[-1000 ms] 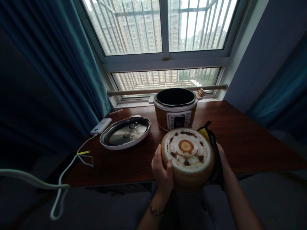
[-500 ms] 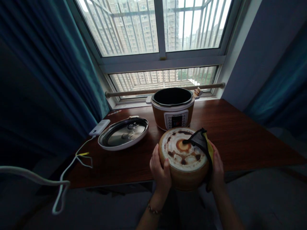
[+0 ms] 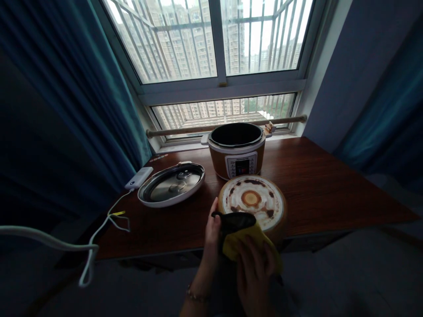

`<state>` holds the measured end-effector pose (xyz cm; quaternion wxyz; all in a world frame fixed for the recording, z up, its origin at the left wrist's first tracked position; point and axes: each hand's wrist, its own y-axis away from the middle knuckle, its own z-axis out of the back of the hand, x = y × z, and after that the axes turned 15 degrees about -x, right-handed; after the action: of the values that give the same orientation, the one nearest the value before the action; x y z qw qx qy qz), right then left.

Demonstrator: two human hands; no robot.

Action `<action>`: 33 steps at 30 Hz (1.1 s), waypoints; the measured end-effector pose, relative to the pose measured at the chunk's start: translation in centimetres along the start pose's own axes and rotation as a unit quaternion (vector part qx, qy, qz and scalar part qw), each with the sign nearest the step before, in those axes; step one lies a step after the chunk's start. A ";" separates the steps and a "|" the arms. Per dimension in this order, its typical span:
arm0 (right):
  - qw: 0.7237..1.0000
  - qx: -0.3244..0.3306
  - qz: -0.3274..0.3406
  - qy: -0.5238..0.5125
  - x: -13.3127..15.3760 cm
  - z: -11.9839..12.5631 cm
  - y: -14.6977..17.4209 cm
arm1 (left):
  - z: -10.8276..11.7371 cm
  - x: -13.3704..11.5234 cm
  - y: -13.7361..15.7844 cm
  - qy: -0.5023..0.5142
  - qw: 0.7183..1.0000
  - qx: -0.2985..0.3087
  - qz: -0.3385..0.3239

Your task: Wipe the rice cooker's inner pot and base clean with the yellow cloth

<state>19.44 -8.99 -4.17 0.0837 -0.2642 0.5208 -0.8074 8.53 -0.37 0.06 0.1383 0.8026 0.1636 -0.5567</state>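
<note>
An inner pot [image 3: 251, 200] is tipped so its round base faces up towards me, whitish with brown rings and dark stains. My left hand [image 3: 212, 231] grips its left side. A yellow and black cloth [image 3: 246, 237] lies over the near edge of the pot, and my right hand [image 3: 254, 268] presses it there, fingers bent over it. Just behind the pot stands a brown and white electric cooker [image 3: 236, 154], its lid off and its dark inside showing. Left of that, a lid [image 3: 172, 185] rests with its shiny inner side up.
A white power strip [image 3: 139, 178] with a white cable [image 3: 99, 229] sits at the left edge of the wooden table [image 3: 317, 185]. A blue curtain [image 3: 82, 88] hangs at the left. Behind the table is a barred window [image 3: 221, 57] with a rail across it.
My right hand has moved with the cloth from the pot's right side to its near side. The base is less covered. My left hand stays at the left side.
</note>
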 end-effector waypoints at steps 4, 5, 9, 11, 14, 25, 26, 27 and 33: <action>1.000 -0.002 -0.016 -0.009 1.3 -0.3 -0.8 | 2.4 -2.3 -0.2 0.080 0.992 0.022 0.099; 1.000 0.005 -0.022 -0.013 1.4 -0.3 -0.9 | 2.9 -2.6 0.2 0.062 0.996 -0.002 0.059; 0.997 0.019 -0.055 -0.054 1.7 -0.1 -1.2 | 4.0 -1.8 3.3 -0.146 0.939 -0.124 -0.285; 0.994 0.015 -0.073 -0.079 1.6 0.3 -1.5 | 3.9 -0.2 5.1 -0.273 0.855 -0.111 -0.426; 0.987 0.010 -0.114 -0.115 1.4 1.4 -2.1 | 2.9 3.0 7.0 -0.347 0.754 -0.032 -0.558; 0.920 -0.065 -0.369 -0.112 -8.5 2.3 -8.7 | -0.5 6.1 8.1 -0.476 0.738 -0.044 -0.477; 0.906 -0.036 -0.403 -0.123 -9.8 1.6 -9.0 | -0.3 6.3 8.1 -0.475 0.746 -0.044 -0.465; 0.893 -0.004 -0.427 -0.140 -10.9 0.9 -9.2 | -0.1 6.6 8.0 -0.469 0.754 -0.044 -0.457; 0.848 0.075 -0.468 -0.238 -12.7 -0.8 -8.8 | 2.0 10.0 7.3 -0.350 0.871 -0.068 -0.339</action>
<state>31.02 0.72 -0.93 -0.1633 -0.6532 0.2380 -0.7000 13.14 -6.75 -9.75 0.0435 0.4395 0.4038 -0.8012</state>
